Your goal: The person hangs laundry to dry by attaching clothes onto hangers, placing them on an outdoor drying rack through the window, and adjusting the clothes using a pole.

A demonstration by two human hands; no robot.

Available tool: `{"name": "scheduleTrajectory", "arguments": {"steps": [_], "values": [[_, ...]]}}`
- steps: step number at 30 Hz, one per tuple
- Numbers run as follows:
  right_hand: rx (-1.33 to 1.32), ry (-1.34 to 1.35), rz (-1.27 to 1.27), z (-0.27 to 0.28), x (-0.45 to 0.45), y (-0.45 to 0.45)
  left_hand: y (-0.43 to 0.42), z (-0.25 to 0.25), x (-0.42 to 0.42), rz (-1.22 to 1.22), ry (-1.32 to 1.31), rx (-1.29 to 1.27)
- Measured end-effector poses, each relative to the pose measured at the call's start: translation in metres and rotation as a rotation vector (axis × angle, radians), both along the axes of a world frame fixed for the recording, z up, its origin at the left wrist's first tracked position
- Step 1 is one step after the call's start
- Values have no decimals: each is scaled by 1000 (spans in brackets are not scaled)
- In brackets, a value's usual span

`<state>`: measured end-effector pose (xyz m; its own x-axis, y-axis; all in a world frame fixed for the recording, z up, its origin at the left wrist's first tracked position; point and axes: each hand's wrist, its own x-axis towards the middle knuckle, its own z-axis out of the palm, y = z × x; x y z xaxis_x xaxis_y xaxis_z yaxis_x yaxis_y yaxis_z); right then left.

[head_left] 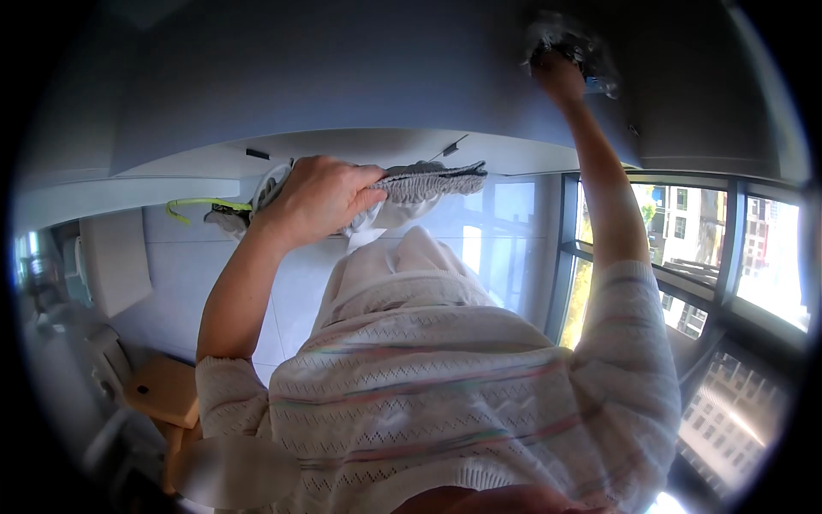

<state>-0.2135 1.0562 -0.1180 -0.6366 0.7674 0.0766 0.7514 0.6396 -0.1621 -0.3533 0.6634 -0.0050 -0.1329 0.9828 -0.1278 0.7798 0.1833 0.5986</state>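
My left hand [321,197] is closed on the ribbed waistband of a grey garment [437,182], thumb and fingers pinching its edge. White cloth hangs under the garment, and a pale strap or hanger loop shows beside my wrist. A yellow-green cord [210,202] with dark cloth sticks out to the left. Raised far to the upper right, my right hand [561,75] is against a crinkled clear plastic bag [591,56] with something dark in it. Shadow and the bag hide most of its fingers, so their grip does not show clearly.
A wide grey panel or shelf surface [342,77] spans the top, with a white cabinet front and dark tab handles [257,154] below it. Tall framed windows [693,223] stand at right. A wooden stool or chair [163,390] is at lower left on the tiled floor [188,283].
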Motion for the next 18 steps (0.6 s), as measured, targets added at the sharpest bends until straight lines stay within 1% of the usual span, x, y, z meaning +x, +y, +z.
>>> {"name": "scheduleTrajectory", "arguments": {"steps": [1, 7, 10, 13, 16, 18], "values": [[-32, 58, 40, -1, 6, 3, 0, 1, -1, -3, -2, 3], [-77, -76, 107, 4, 15, -2, 1, 1, -4, -39, 15, 23], [-79, -59, 248, -4, 16, 6, 1, -6, -6, -47, 11, 65], [-45, -92, 233, -4, 15, 4, 0, -5, -6, -31, 8, 77], [66, 4, 279, 0, 26, -10, -1, -3, -5, -35, -5, 89], [96, 85, 343, -7, 31, -6, -1, -3, -5, -43, 1, 84]]}}
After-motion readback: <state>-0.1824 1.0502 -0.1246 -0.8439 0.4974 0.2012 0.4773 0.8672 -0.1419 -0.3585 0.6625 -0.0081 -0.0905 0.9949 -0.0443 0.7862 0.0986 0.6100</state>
